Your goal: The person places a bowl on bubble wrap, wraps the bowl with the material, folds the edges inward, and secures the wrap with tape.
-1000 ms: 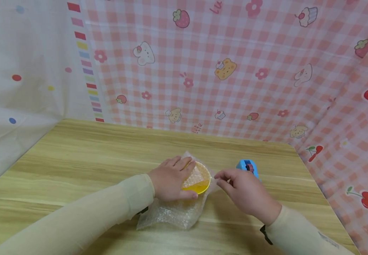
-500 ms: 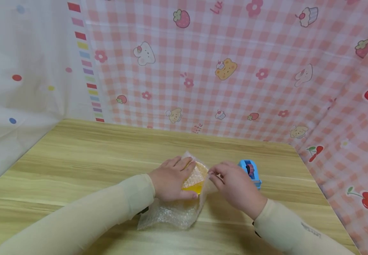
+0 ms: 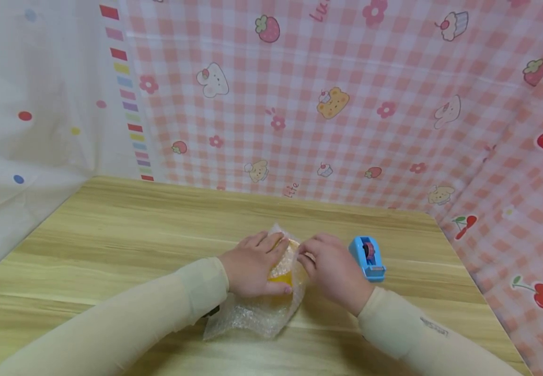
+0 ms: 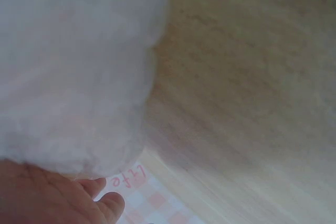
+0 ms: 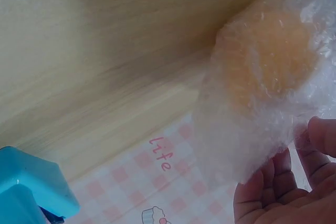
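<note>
The yellow dish lies under the spread left hand, mostly hidden; beside it, the right hand pinches bubble wrap.

Bubble wrap — glossy, bumpy plastic | tabletop — smooth, wood-grained

Cream sleeves, small dark lettering, perhaps a black wristband

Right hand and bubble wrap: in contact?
Touching. The right wrist view shows the right hand pinching the edge of the bubble wrap between thumb and fingers.
</note>
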Tool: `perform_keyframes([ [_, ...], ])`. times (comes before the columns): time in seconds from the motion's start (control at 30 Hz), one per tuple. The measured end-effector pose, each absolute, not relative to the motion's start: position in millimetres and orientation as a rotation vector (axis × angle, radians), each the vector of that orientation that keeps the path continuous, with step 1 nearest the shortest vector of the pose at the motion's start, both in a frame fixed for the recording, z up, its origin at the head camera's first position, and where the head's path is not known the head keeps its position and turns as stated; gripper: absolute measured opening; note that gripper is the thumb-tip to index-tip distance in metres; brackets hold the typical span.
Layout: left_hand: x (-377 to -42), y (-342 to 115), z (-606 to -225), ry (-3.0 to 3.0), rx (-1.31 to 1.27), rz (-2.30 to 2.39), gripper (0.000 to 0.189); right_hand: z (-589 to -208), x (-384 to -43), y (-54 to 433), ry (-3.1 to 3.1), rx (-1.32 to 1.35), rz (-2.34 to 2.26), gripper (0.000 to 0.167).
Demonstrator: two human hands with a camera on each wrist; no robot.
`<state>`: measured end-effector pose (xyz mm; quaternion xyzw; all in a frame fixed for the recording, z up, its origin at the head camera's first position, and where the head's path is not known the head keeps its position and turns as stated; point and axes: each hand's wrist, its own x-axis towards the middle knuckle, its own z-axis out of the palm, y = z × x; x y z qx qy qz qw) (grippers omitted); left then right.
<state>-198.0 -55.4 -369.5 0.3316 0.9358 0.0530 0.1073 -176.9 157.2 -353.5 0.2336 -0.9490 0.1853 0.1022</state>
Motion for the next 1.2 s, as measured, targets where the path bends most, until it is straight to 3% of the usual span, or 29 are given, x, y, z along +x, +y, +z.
perform_keyframes([
  [0.57,-202,-57,-371,2.698,0.982,0.205,0.099,-372,-190,141,-2.84,0.638,0.632,0.009],
  [1.2,-204,-67,-369,2.601,0.976,0.482,0.117,-383,-197,131,-2.868,0.618,0.63,0.013],
])
